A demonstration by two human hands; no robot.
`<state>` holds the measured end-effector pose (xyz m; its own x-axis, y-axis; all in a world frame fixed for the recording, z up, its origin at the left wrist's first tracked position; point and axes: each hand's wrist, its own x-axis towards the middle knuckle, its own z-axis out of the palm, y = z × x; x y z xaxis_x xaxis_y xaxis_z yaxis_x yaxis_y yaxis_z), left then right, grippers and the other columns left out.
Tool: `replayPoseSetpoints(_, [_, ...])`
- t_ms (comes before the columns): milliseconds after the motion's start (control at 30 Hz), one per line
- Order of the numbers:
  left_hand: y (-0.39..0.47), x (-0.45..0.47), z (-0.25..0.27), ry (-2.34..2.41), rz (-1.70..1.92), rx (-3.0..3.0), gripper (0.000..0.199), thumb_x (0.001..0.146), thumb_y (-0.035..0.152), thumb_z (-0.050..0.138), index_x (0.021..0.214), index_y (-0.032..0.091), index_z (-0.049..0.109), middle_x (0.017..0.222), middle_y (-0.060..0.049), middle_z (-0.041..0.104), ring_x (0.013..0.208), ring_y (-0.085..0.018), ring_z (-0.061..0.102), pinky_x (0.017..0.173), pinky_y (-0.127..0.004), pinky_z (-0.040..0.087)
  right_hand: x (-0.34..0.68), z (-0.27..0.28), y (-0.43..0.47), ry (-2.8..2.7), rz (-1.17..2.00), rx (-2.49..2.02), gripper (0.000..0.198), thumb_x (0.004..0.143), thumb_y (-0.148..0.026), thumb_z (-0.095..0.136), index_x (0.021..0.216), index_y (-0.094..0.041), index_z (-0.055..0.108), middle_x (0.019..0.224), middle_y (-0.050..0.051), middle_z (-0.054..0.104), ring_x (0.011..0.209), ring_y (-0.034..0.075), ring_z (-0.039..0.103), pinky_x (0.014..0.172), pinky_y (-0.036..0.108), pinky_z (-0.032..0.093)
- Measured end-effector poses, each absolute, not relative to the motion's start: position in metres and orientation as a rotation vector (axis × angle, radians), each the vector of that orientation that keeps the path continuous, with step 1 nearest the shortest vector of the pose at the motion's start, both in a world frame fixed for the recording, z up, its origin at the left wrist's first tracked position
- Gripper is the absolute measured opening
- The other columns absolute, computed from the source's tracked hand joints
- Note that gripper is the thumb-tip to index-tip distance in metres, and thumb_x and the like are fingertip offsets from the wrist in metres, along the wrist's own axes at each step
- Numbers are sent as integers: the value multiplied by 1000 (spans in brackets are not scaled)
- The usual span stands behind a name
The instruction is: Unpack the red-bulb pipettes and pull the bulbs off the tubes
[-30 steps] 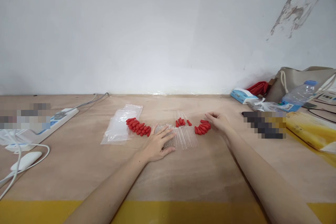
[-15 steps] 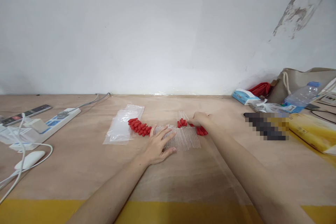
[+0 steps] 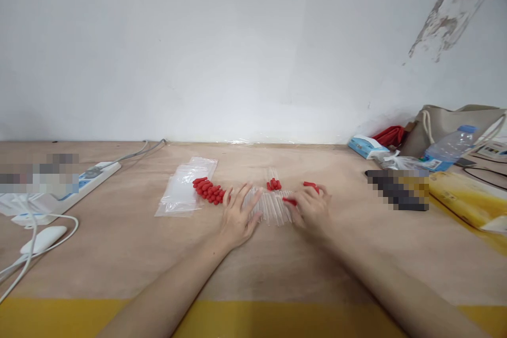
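My left hand [image 3: 239, 216] lies with its fingers spread over the left part of a row of thin clear tubes [image 3: 273, 208]. Just beyond its fingertips, on the left, is a curved cluster of red rubber-looking bulbs [image 3: 209, 191]. At the right end of the row, my right hand [image 3: 315, 208] is curled, its fingertips closed on a red bulb [image 3: 290, 201]. Another red bulb [image 3: 311, 185] shows behind its knuckles. A small bunch of red bulbs [image 3: 273, 185] with clear tubes pointing away lies above the row.
Clear plastic bags [image 3: 180, 187] lie left of the red cluster. Farther left are a power strip [image 3: 105, 171], white cables and a white mouse [image 3: 43, 240]. On the right sit a tissue box [image 3: 366, 147], a plastic bottle [image 3: 451, 148] and a yellow pack [image 3: 459, 198].
My right hand has come nearer and lower, from behind the red bulbs at the right to the right end of the tube row. My left hand has stayed almost in place.
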<state>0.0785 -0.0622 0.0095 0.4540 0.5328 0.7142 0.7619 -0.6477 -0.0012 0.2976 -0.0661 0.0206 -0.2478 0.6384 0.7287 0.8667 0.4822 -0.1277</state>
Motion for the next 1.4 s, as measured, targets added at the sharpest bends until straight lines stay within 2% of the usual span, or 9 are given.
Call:
replayPoseSetpoints(100, [-71, 85, 11, -1073, -1047, -2293, 40, 82, 30, 52, 122, 28, 48, 125, -11, 48, 117, -27, 41, 99, -51, 21, 300, 3, -89, -2000, -483, -1037, 8, 82, -22, 52, 76, -22, 59, 69, -1, 63, 75, 14, 53, 94, 38, 19])
replayPoseSetpoints(200, [-76, 90, 11, -1039, -1080, -2234, 24, 79, 29, 56, 103, 32, 60, 112, -6, 57, 110, -26, 46, 97, -53, 21, 300, -3, -92, -1989, -514, -994, 6, 81, -21, 54, 78, -22, 59, 69, -2, 63, 74, 13, 53, 93, 37, 21])
replayPoseSetpoints(367, [-74, 93, 4, -957, -961, -2391, 14, 84, 24, 52, 93, 28, 61, 82, 1, 65, 87, -17, 56, 99, -52, 14, 295, -3, -87, -2056, -500, -921, 6, 81, -20, 53, 80, -21, 59, 70, -1, 63, 73, 13, 51, 91, 35, 25])
replayPoseSetpoints(500, [-73, 93, 2, -979, -909, -2456, 14, 84, 20, 49, 85, 25, 62, 68, 2, 62, 74, -14, 54, 97, -49, 18, 293, -4, -89, -2068, -520, -999, 9, 82, -22, 53, 85, -22, 61, 70, 0, 62, 73, 14, 50, 89, 36, 25])
replayPoseSetpoints(633, [-76, 92, 5, -982, -885, -2487, 16, 85, 21, 48, 82, 24, 63, 66, 2, 62, 72, -14, 53, 95, -48, 20, 295, -4, -90, -2082, -540, -1031, 9, 81, -24, 54, 76, -23, 62, 63, -2, 57, 70, 14, 48, 87, 36, 24])
replayPoseSetpoints(900, [-78, 91, 7, -913, -910, -2497, 16, 85, 19, 47, 81, 23, 62, 63, 3, 61, 69, -14, 52, 89, -46, 22, 300, -5, -92, -2127, -502, -992, 13, 82, -22, 52, 73, -22, 61, 62, -2, 57, 69, 13, 46, 88, 36, 23])
replayPoseSetpoints(1400, [-78, 91, 7, -856, -905, -2504, 17, 85, 19, 46, 80, 23, 62, 62, 3, 59, 65, -12, 52, 89, -41, 25, 307, -6, -97, -2163, -451, -949, 15, 79, -14, 49, 80, -23, 62, 66, -1, 58, 73, 13, 46, 89, 39, 21])
